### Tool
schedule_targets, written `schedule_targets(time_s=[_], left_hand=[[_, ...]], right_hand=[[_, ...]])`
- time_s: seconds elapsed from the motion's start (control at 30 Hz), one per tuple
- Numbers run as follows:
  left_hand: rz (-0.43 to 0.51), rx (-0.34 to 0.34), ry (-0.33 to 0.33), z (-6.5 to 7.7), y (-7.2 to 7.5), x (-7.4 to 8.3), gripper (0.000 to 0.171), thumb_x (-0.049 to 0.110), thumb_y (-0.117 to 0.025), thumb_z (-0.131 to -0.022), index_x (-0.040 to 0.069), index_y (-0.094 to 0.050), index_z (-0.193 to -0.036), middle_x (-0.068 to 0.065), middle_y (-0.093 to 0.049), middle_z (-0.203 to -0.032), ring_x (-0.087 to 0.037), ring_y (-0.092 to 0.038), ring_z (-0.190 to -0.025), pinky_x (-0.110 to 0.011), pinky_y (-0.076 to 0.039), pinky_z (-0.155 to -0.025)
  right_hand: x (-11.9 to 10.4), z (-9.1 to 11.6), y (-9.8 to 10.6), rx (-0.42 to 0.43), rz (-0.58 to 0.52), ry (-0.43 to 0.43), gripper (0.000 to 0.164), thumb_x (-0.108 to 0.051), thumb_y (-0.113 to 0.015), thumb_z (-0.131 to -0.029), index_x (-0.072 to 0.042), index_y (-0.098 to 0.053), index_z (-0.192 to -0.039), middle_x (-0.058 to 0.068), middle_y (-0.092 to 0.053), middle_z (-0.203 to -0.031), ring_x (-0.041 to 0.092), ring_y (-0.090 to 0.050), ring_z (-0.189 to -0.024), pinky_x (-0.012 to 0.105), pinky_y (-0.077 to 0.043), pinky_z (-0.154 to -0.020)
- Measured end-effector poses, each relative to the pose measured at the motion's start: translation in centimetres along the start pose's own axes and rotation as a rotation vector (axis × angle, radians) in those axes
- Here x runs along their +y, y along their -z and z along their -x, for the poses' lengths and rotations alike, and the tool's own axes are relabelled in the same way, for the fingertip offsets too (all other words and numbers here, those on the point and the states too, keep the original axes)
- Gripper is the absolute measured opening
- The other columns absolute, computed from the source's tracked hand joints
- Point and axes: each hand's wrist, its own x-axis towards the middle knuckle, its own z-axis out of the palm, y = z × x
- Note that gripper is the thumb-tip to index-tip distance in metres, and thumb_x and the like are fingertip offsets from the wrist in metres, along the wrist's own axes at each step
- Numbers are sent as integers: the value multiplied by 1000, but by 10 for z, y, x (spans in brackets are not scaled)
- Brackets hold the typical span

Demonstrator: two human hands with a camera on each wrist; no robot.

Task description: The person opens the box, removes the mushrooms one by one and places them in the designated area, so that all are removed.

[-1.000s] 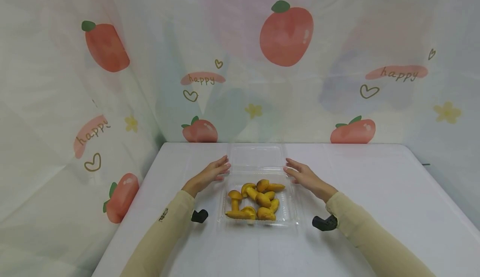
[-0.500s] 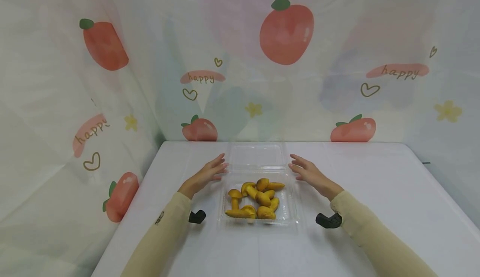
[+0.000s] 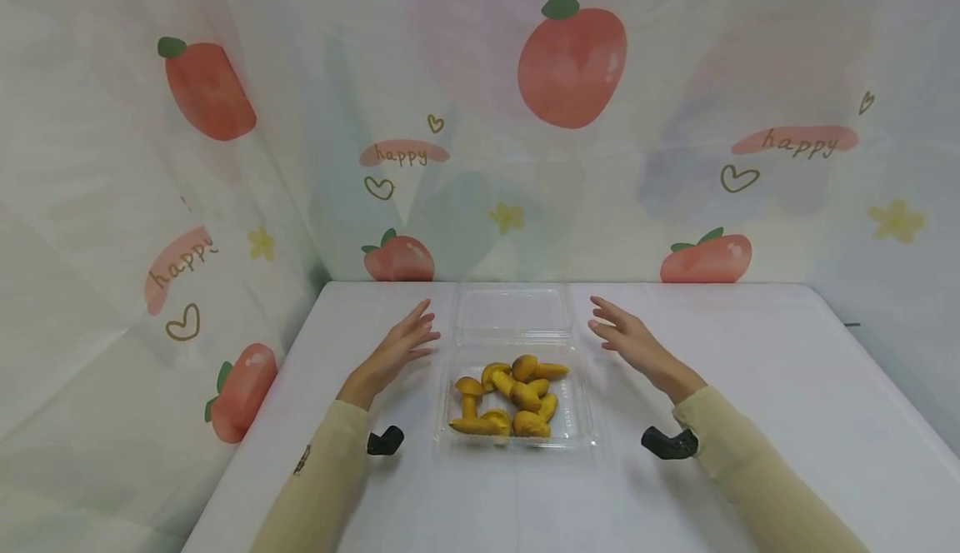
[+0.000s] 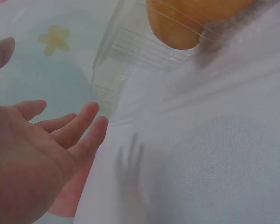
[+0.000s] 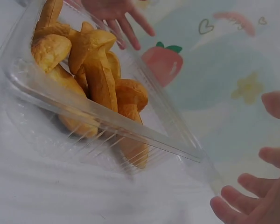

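A clear plastic clamshell box [image 3: 577,432] lies in the middle of the table, its transparent lid [image 3: 513,310] folded back toward the wall. Inside its tray are several yellow-brown mushrooms [image 3: 527,396], also seen close up as mushrooms [image 5: 100,77] in the right wrist view. To the left of the box my left hand [image 3: 392,353] hovers with fingers spread, holding nothing. My right hand [image 3: 637,346] is on the other side, fingers apart, likewise holding nothing. Both hands stand apart from the plastic.
A white cloth covers the table [image 3: 750,353]. Behind it and at the left hangs a printed curtain [image 3: 480,62] with fruit and hearts. Black curved pieces [image 3: 386,440] stick out from both sleeves [image 3: 318,470].
Both hands have moved outward, away from the box, the left one leftward and the right one rightward. The box, its open lid and the mushrooms have stayed in place.
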Motion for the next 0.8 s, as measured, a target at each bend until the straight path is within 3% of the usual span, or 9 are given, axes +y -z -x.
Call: schedule_targets(time_s=[0.1, 0.2, 0.33, 0.53, 0.67, 0.8], left_hand=[[26, 13, -34, 6, 1, 2, 63, 25, -38, -110, 20, -7, -165, -20, -10, -170, -43, -33, -150, -59, -28, -122], [-7, 11, -47, 11, 0, 2, 65, 26, -41, -110, 22, -8, -165, -20, -10, -170, -43, -33, -150, -58, -28, -122], [-48, 2, -87, 16, -1, 3, 66, 27, -44, -109, 24, -8, -165, -20, -12, -170, -43, -34, -149, -59, -29, -122], [-64, -9, -178, 19, -3, 9, 67, 23, -46, -108, 19, -11, -165, -22, -20, -167, -48, -33, -148, -61, -28, -121], [-163, -49, -193, 26, -6, 17, 71, 21, -55, -105, 20, -15, -164, -17, -24, -167, -48, -33, -148, -60, -31, -120], [-310, -150, -211, 33, -8, 20, 82, 20, -66, -98, 20, -17, -164, -14, -21, -169, -47, -32, -149, -61, -33, -119]], right_hand=[[1, 4, -3, 21, 16, 18, 76, -48, -47, -105, -7, -17, -162, 34, -27, -160, 52, -43, -140, 58, -46, -109], [-1, 8, -7, 33, 43, 34, 72, -39, -48, -107, -6, -17, -162, 34, -28, -160, 51, -44, -139, 60, -46, -108], [-6, 13, -12, 51, 54, 62, 68, -32, -50, -107, -7, -19, -162, 32, -30, -160, 51, -42, -141, 64, -43, -109], [-9, 21, -17, 89, 26, 142, 67, -28, -53, -106, -7, -22, -161, 29, -28, -162, 54, -36, -143, 67, -40, -109], [-10, 24, -22, 104, 14, 205, 65, -21, -56, -104, -5, -26, -160, 27, -28, -163, 53, -36, -143, 67, -40, -110], [-10, 25, -30, 108, 44, 247, 64, -18, -58, -103, -4, -29, -158, 26, -32, -162, 51, -39, -140, 67, -41, -108]])
